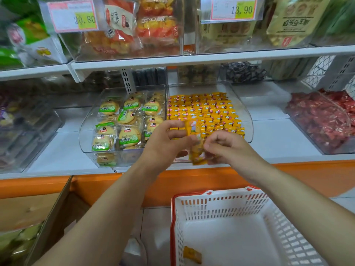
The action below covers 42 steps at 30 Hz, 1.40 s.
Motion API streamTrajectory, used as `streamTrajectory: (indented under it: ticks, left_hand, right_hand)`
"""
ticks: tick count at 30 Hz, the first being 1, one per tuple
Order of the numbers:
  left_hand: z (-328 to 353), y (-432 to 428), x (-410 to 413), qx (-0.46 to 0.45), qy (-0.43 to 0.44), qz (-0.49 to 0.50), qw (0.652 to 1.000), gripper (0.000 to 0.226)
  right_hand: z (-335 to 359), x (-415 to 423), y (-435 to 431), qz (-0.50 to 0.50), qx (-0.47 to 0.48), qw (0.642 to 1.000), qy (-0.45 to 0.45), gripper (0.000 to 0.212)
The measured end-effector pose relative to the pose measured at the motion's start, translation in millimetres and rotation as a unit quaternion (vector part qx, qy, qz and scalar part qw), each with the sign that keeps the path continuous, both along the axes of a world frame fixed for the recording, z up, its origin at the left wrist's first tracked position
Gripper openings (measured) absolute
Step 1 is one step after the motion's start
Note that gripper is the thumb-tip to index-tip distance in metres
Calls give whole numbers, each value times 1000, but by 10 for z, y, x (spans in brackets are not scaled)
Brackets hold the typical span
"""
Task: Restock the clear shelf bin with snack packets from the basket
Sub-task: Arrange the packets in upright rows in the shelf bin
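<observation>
While a lone packet (192,254) lies in the basket (174,227) below, left hand (165,140) and right hand (227,147), fingers curled, together pinch yellow snack packets (198,152) at the clear bin (248,120) front.

Both bare arms reach from the near edge toward the far side, the left forearm (107,206) rising from the near left and the right forearm (288,191) from the near right, so that the wrists come close together in the middle. The left hand (165,141) shows its back, its fingers (173,124) curled and its thumb stretched right, pinching a small bunch of yellow snack packets (198,150). The right hand (228,148), just beside it, grips the same blurred bunch from the right with bent fingers (213,144).
</observation>
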<state>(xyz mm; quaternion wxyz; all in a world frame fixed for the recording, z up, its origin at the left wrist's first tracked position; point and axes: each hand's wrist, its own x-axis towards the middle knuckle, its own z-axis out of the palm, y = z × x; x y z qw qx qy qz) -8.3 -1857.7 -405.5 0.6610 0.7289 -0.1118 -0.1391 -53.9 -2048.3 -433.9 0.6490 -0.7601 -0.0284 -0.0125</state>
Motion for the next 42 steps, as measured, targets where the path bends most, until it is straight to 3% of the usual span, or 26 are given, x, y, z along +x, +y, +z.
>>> streamTrajectory:
  ticks: [3, 5, 7, 10, 12, 17, 21, 25, 29, 35, 39, 42]
  left_hand:
    - [-5, 45, 7, 4, -11, -11, 1000, 27]
    - [-22, 66, 14, 14, -25, -17, 999, 26]
    - [-45, 63, 20, 14, -44, -27, 999, 28]
    - [-65, 60, 48, 8, -66, -30, 997, 30]
    - [-81, 88, 92, 16, -81, -9, 997, 35]
    - [-205, 280, 244, 237, -175, 161, 942, 43]
    - [-398, 386, 307, 358, -136, 139, 913, 63]
    - [-530, 401, 361, 441, -148, 108, 879, 57]
    - [-670, 327, 372, 479, -211, 121, 844, 46]
    - [-774, 247, 373, 473, -241, 161, 832, 40]
    - [-797, 247, 372, 469, -246, 163, 832, 40]
    - [-789, 249, 378, 468, -240, 161, 835, 39]
  right_hand:
    - [56, 20, 93, -43, -11, 999, -15, 2]
    - [120, 49, 124, -81, 9, 996, -30, 19]
    - [183, 80, 159, -57, -28, 997, -48, 33]
    - [241, 164, 147, -31, -102, 992, -68, 30]
    - [278, 261, 94, -58, -103, 990, -76, 28]
    - [246, 674, 66, -165, 0, 984, -67, 31]
    - [87, 971, 188, -165, -6, 985, -42, 32]
    - [-28, 1063, 213, -147, -128, 980, -37, 32]
    - [34, 1069, 150, -70, -263, 958, -89, 29]
    - [191, 1248, 307, 33, -462, 869, -173, 33]
    - [33, 1321, 485, 78, -565, 812, -128, 31]
    - [-83, 1321, 535, 78, -577, 806, -108, 31]
